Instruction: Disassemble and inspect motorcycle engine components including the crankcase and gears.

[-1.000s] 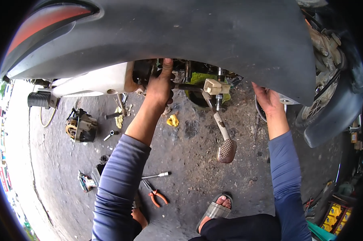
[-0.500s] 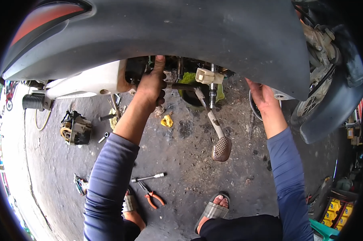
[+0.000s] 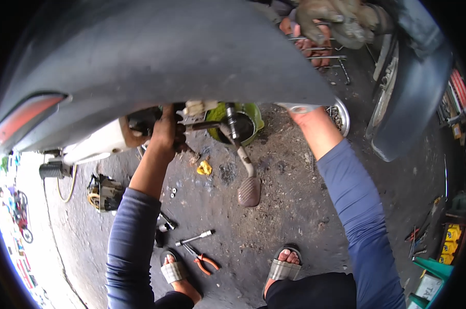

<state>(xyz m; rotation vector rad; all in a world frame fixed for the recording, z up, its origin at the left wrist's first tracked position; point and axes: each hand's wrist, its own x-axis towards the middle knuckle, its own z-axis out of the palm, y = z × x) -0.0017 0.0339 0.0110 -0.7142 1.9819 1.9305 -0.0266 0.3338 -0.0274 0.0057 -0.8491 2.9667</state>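
My left hand (image 3: pixel 166 134) is up under the dark body panel (image 3: pixel 166 56), fingers curled around a part I cannot make out, beside a white housing (image 3: pixel 91 141). My right hand (image 3: pixel 302 117) reaches behind the panel's lower right edge by a silver fitting; its fingers are hidden. Between them hangs a metal foot pedal (image 3: pixel 248 190) on a bent arm, near an upright socket piece (image 3: pixel 231 118) and a cream connector (image 3: pixel 194 108). Behind these sits a green basin (image 3: pixel 253 131) holding dark fluid.
Pliers (image 3: pixel 207 265), a socket wrench (image 3: pixel 194 237), a yellow rag (image 3: pixel 204 168) and a removed assembly (image 3: pixel 103 193) lie on the floor. A front fender (image 3: pixel 413 113), steel bowl (image 3: pixel 345 123) and rods (image 3: pixel 326 57) are right. Yellow packages (image 3: pixel 449 242) sit lower right; a motorbike (image 3: pixel 22 219) stands far left.
The view has shifted, showing the rods behind the panel at upper right. The panel's right edge sits further left. My right hand has gone deeper behind it, hiding the fingers.
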